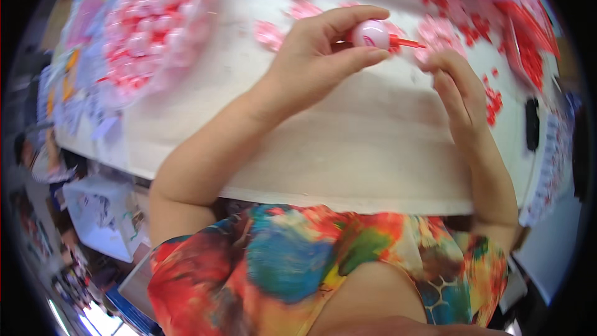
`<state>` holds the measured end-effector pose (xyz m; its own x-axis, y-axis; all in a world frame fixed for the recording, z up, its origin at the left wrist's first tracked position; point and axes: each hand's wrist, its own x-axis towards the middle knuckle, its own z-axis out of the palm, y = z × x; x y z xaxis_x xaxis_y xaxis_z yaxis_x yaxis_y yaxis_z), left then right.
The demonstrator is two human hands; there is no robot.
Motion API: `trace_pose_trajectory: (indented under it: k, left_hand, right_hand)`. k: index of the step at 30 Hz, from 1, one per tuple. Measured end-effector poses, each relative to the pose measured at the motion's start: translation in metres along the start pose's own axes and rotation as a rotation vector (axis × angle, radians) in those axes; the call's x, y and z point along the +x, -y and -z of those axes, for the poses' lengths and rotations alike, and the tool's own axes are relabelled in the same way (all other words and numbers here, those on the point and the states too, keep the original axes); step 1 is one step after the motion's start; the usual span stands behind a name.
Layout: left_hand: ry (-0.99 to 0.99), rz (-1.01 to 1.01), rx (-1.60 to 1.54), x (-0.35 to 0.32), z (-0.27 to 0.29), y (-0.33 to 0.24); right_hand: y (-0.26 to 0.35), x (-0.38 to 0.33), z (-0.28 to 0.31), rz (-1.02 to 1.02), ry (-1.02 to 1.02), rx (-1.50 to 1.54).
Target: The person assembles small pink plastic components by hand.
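My left hand (301,59) grips a small pale pink ball (370,33) between thumb and fingers, above the table. The ball bears a darker pink mark. From its right side a thin red stick (409,43) points towards my right hand (461,90). That hand is a little to the right of the stick's tip, with thumb and forefinger pinched together. Whatever is between those fingertips, if anything, is too small to make out. Just beyond the right fingers lie pale pink, petal-like pieces (439,32).
A clear bag (208,28) full of pink and red balls stands at the far left of the white table (348,162). Pink pieces (268,35) and small red parts (492,102) lie scattered. A black object (532,124) rests near the right edge. Below left is a pale bin (93,211).
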<state>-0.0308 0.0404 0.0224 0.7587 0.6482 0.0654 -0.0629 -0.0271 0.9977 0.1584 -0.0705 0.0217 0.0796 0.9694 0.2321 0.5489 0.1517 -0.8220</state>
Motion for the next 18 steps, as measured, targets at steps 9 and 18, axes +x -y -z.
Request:
trace_pose_trajectory:
  k: [9,18]
  left_hand:
    - [-0.675,-0.192,0.976,-0.015,0.126,-0.069]
    - [-0.419,0.011,1.687,-0.003,0.204,-0.055]
  right_hand:
    - [-0.006,-0.004,0.000,0.050,0.035,-0.068]
    - [-0.008,-0.007,-0.006,0.105,0.158,-0.129]
